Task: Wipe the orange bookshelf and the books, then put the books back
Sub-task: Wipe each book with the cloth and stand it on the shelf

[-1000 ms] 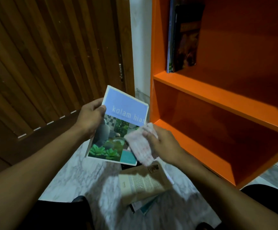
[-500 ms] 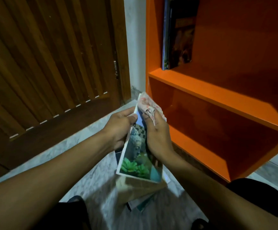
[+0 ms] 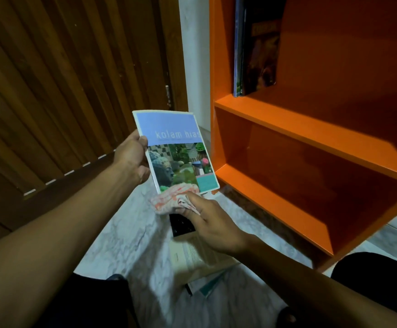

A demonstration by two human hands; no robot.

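Note:
My left hand (image 3: 133, 159) grips the left edge of a thin book (image 3: 176, 150) with a blue band reading "kolam hias" and a garden photo, cover facing me. My right hand (image 3: 209, 223) holds a pink-and-white cloth (image 3: 172, 200) against the book's bottom edge. The orange bookshelf (image 3: 306, 136) stands just right of the book; its lower compartment holds nothing that I can see. Two books (image 3: 256, 46) stand upright at the left end of the upper shelf. A small pile of books (image 3: 197, 259) lies on the floor under my right hand.
A brown slatted wooden door (image 3: 69, 86) fills the left side. A white wall strip (image 3: 192, 55) separates it from the shelf. The floor (image 3: 126, 242) is pale marble. My dark-clothed knees show at the bottom left and bottom right.
The book has turned from nearly edge-on to facing me, and has risen. My right hand with the cloth has dropped from the book's top to its bottom edge.

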